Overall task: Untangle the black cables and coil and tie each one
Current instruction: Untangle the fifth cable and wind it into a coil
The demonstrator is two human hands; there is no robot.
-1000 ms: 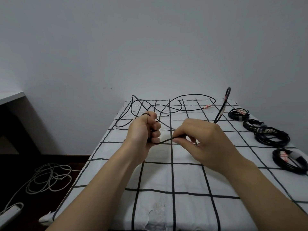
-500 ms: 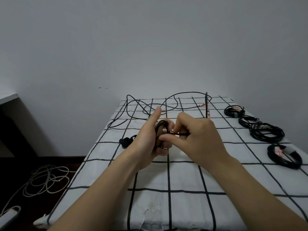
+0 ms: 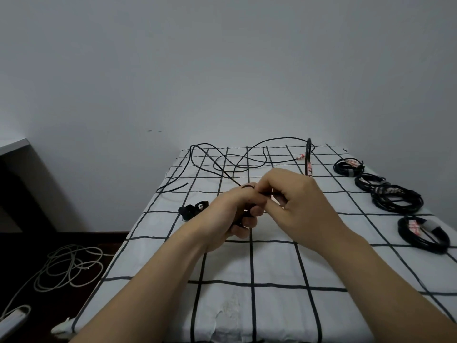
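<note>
Coiling looks midway — left hand [image 3: 222, 214] grips a small coil [image 3: 237, 219], right hand [image 3: 304, 204] pinches its strand; tied coils [image 3: 393, 205] lie rightward, loose cable [image 3: 282, 138] sprawls beyond.

Home bedroom, grid-pattern bed sheet [image 3: 272, 263], plain wall [image 3: 222, 70], dark floor [image 3: 29, 243]

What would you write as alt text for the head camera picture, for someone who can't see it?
A person's left hand and right hand meet over a black-checked white cloth, gripping a black cable whose loose length sprawls across the far end. Four coiled cables lie along the right edge; a pale cord lies on the floor at left.
</note>
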